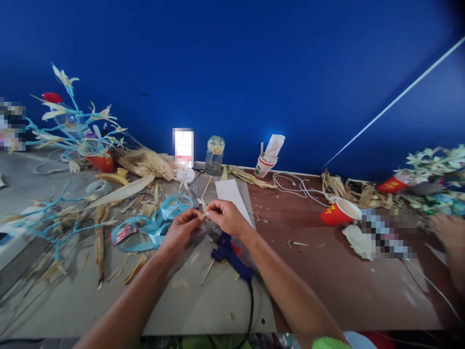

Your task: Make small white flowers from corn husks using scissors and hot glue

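My left hand (pixel 184 227) and my right hand (pixel 228 219) meet fingertip to fingertip above the middle of the table. Both pinch a small pale piece (pixel 204 214) that looks like dried husk; the fingers hide most of it. Just beyond them lie scissors (pixel 196 196) with open blades. A dark blue glue gun (pixel 234 261) rests below my right hand, its black cord running off the front edge. Shiny light-blue ribbon (pixel 165 213) is heaped left of my left hand. A white sheet (pixel 232 196) lies behind my right hand.
A branch of husk flowers (pixel 78 116) stands in a red cup (pixel 101 161) at the left. Dried husks (pixel 145 162), a jar (pixel 215 155), a white cup (pixel 264 166), a cable (pixel 301 186) and a tipped red cup (pixel 339 212) lie around. Another person's hand (pixel 448 235) is at right.
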The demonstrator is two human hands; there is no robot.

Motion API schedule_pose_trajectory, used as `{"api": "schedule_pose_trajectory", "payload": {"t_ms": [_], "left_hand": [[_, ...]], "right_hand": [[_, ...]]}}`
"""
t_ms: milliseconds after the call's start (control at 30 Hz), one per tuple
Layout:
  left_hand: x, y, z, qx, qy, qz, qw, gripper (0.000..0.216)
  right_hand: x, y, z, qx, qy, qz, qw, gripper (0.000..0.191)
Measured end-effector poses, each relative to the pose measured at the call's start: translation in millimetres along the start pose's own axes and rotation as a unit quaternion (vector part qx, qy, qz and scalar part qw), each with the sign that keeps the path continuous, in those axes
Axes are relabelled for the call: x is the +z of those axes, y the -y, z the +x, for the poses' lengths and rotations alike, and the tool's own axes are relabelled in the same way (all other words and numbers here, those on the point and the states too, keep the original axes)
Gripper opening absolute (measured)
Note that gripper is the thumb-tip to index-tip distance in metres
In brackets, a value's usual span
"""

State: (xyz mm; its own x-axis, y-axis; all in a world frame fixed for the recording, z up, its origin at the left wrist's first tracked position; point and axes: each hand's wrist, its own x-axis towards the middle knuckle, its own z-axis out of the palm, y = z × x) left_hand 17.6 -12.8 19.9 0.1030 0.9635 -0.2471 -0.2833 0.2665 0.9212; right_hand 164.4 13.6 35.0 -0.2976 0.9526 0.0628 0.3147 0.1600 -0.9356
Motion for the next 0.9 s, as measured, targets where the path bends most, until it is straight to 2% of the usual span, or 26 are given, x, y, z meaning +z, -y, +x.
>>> {"api": "schedule_pose_trajectory", "payload": {"t_ms": [400,900], "left_hand": [[-6,9,5,0.068,-0.040,0.080,0.994,0.025],[-5,8,5,0.034,-0.025,0.027,0.999,0.020]], "right_hand": [[2,-3,0,0.017,-0.014,-0.026,0.999,0.011],[4,-5,0,0.008,-0.014,-0.017,1.000,0.011]]}}
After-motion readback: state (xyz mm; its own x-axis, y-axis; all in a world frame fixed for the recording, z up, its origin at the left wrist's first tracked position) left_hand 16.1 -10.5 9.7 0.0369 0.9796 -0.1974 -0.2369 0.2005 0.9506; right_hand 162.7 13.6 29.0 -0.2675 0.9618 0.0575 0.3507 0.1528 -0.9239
